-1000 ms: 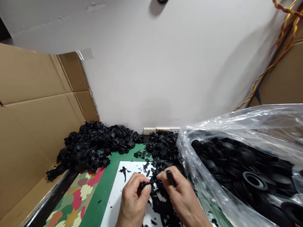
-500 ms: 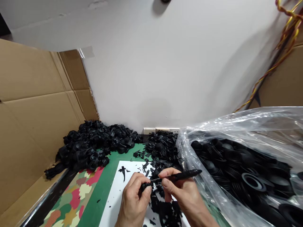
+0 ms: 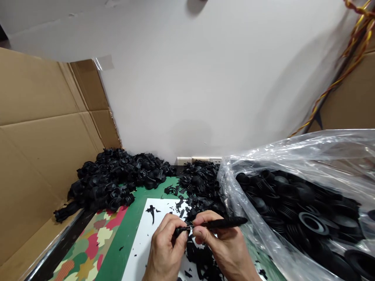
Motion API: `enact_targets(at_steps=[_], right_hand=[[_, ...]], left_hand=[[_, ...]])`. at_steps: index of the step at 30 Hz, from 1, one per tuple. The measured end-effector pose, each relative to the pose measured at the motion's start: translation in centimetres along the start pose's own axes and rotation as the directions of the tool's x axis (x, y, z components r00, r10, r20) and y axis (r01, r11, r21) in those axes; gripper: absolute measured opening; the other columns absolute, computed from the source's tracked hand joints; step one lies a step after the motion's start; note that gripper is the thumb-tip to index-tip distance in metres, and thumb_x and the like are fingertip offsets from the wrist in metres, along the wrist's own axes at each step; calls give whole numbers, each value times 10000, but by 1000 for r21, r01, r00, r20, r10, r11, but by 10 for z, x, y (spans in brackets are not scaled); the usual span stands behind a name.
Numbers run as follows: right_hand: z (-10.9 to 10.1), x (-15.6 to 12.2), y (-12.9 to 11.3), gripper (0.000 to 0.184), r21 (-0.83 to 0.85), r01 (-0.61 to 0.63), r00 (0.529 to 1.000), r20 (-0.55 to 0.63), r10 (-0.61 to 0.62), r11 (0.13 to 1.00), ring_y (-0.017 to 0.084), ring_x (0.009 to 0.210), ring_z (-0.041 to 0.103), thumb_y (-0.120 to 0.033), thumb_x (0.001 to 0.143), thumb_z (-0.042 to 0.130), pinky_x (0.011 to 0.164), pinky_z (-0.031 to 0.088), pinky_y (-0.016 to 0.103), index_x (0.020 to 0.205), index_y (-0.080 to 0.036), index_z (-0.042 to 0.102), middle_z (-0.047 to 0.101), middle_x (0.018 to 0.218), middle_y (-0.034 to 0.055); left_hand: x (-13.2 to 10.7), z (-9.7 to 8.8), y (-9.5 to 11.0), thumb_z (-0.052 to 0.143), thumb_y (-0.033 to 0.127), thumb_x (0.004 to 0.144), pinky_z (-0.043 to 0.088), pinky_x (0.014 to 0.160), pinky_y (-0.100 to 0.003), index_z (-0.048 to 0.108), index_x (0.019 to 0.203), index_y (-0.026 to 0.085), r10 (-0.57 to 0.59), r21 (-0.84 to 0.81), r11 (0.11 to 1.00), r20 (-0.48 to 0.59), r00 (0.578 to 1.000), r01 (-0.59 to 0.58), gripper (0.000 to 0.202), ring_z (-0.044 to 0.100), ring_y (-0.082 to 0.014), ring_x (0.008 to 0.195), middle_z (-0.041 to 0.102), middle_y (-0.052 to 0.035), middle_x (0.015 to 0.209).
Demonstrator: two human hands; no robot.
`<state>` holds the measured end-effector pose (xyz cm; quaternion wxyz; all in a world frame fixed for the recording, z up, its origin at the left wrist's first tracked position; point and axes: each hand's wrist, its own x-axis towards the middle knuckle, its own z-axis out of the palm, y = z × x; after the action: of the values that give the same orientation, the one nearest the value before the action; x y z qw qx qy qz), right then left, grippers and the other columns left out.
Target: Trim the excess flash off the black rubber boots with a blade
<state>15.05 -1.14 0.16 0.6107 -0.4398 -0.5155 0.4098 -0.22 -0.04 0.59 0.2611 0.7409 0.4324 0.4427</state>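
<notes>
My left hand [image 3: 165,246] is closed round a small black rubber part [image 3: 181,230] at the bottom centre. My right hand [image 3: 221,244] grips a thin black knife [image 3: 224,223] like a pen, its tip touching the part. Both hands hover over a white sheet [image 3: 143,242] strewn with black rubber trimmings [image 3: 202,259].
A heap of black ribbed rubber parts [image 3: 114,181] lies at the back left against cardboard walls [image 3: 43,140]. A clear plastic bag [image 3: 293,156] full of black rubber parts [image 3: 295,207] fills the right. More scraps [image 3: 200,181] sit by the wall. A green mat [image 3: 129,230] lies under the sheet.
A second ago my right hand held the knife upright and apart from the part; it has since laid the knife level and brought its tip to the part in my left hand.
</notes>
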Motion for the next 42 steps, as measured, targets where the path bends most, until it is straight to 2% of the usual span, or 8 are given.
enact_targets(at_steps=[4,9,12,16,20,27,38,42], right_hand=[[3,-2,-1,164,-77,28,1000,0,-28,997,160,527,581,-339,743,679,508,481,264,702,-180,663,630,638,25],[-1,-1,-2,172,-315,373,928,107,-358,873,155,555,585,-230,836,559,514,459,246,698,-191,654,627,652,43],[-13,7,1,150,-443,386,900,-13,-437,809,168,579,600,-224,825,571,545,468,262,693,-193,635,636,672,58],[-23,14,1,239,-346,50,951,-270,-150,937,168,464,557,-420,798,600,473,431,274,716,-198,637,602,515,9],[-17,11,-3,340,-52,-101,979,-181,90,994,164,456,546,-511,741,628,502,426,275,671,-178,623,577,430,-8],[-7,5,-4,262,135,-105,993,-45,112,985,125,434,515,-410,690,716,438,395,245,717,-164,631,577,547,-13],[-12,9,-9,379,-90,-188,975,-139,174,978,126,433,440,-540,758,583,449,367,251,624,-189,538,452,442,-52],[-7,8,-12,349,-161,-253,966,16,259,954,114,473,402,-475,768,580,454,328,236,591,-178,529,450,485,-46]], left_hand=[[0,1,3,523,174,821,464,631,-269,615,782,202,-21,8,1000,13,1000,20,104,585,-192,725,597,-44,775],[-2,4,0,542,189,801,455,622,-264,614,739,195,-45,-27,999,36,998,46,95,577,-187,696,598,-40,742],[-2,6,-1,525,137,776,456,636,-261,608,741,195,-78,-87,993,25,997,80,107,577,-185,716,602,-37,757],[-1,6,-1,540,137,766,449,584,-239,627,793,195,-157,-195,967,39,987,162,108,551,-169,703,581,-31,794],[0,5,-1,551,162,779,434,524,-221,634,812,195,-187,-279,941,50,981,193,95,507,-145,649,563,-28,818],[-1,2,-1,571,180,784,437,525,-220,650,779,185,-174,-252,951,42,984,179,79,525,-144,639,570,-25,775],[-1,5,-2,589,204,765,426,457,-199,635,774,179,-249,-317,915,43,968,249,54,489,-100,526,558,-8,778],[-1,4,-4,578,174,770,459,560,-229,648,796,184,-182,-249,952,11,983,179,76,554,-150,658,590,-31,805]])
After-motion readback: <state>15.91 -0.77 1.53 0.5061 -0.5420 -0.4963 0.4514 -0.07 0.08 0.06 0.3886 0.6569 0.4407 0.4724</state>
